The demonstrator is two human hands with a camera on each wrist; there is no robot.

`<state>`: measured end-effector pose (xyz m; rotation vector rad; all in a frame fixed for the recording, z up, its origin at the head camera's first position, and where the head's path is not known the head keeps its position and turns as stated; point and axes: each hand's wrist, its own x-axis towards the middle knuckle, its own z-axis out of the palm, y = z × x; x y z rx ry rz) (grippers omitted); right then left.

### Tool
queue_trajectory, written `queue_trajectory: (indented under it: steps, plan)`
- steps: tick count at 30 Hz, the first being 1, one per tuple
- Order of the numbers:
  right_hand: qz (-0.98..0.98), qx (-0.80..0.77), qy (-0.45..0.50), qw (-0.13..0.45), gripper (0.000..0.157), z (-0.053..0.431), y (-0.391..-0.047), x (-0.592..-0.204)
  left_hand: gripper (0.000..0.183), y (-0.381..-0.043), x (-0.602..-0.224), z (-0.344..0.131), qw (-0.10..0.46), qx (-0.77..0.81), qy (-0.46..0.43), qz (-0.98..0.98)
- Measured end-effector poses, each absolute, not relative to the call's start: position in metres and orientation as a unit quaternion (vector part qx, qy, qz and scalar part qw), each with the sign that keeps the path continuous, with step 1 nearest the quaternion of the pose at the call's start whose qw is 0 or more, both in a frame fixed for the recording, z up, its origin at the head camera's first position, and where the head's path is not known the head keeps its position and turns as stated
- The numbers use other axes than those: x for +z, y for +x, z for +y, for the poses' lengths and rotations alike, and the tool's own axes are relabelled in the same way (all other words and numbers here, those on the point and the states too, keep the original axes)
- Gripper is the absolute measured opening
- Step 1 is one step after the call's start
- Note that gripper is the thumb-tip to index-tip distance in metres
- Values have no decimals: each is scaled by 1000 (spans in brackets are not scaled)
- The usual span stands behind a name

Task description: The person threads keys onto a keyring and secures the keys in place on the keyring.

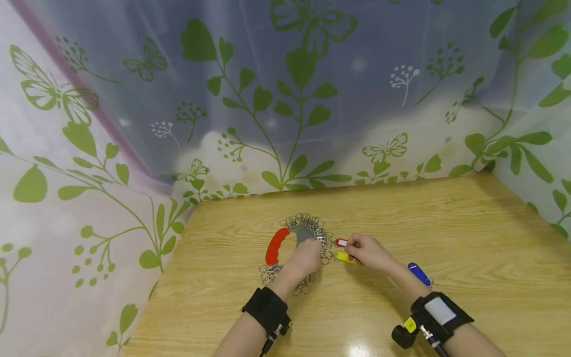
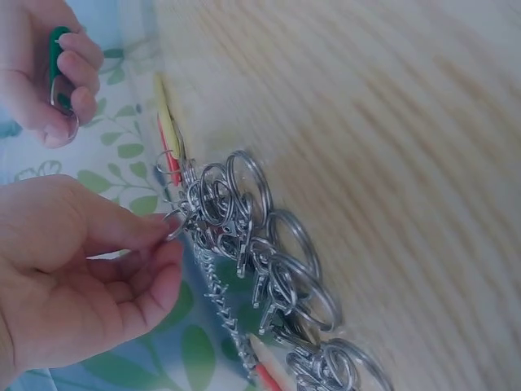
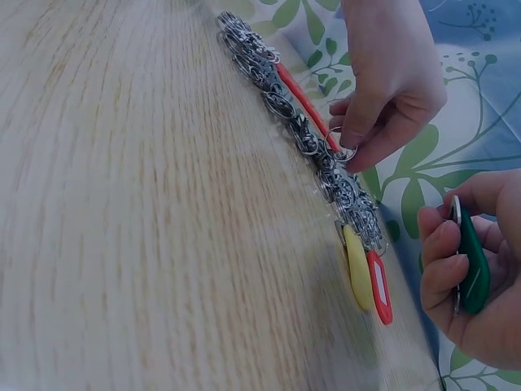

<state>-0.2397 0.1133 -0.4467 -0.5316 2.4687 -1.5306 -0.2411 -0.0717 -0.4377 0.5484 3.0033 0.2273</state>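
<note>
A large key holder with a red handle (image 1: 276,246) lies on the table, its loop crowded with several metal clips and split rings (image 1: 310,221). My left hand (image 1: 307,258) is over its right part, thumb and fingertips pinching one split ring (image 2: 174,226). To the right, my right hand (image 1: 369,252) holds a green key tag (image 3: 477,265) in curled fingers; the tag's small metal ring shows by the thumb in the left wrist view. A yellow key tag (image 1: 342,257) and a red key tag (image 1: 341,242) lie at the loop's right edge, just left of the right hand.
A blue key tag (image 1: 418,273) with a ring lies on the wooden table (image 1: 490,248), near my right forearm. A curtain (image 1: 250,124) printed with leaves and butterflies stands behind the table and along its sides. Both wrists wear black camera straps (image 1: 266,310).
</note>
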Motion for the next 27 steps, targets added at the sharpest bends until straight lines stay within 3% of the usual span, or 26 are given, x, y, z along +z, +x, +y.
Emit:
queue_trajectory:
  steps: [10, 16, 27]
  plan:
    - [842, -501, -188, 76, 11, 112, -238, -448, 13, -242, -447, -69, -17, -57, 198, 978]
    - [843, -495, -198, 69, 11, 111, -239, -449, 21, -243, -448, -68, -48, -120, 205, 970]
    - [854, -474, -206, 61, 12, 108, -237, -453, 27, -242, -443, -64, -41, 1, 192, 981]
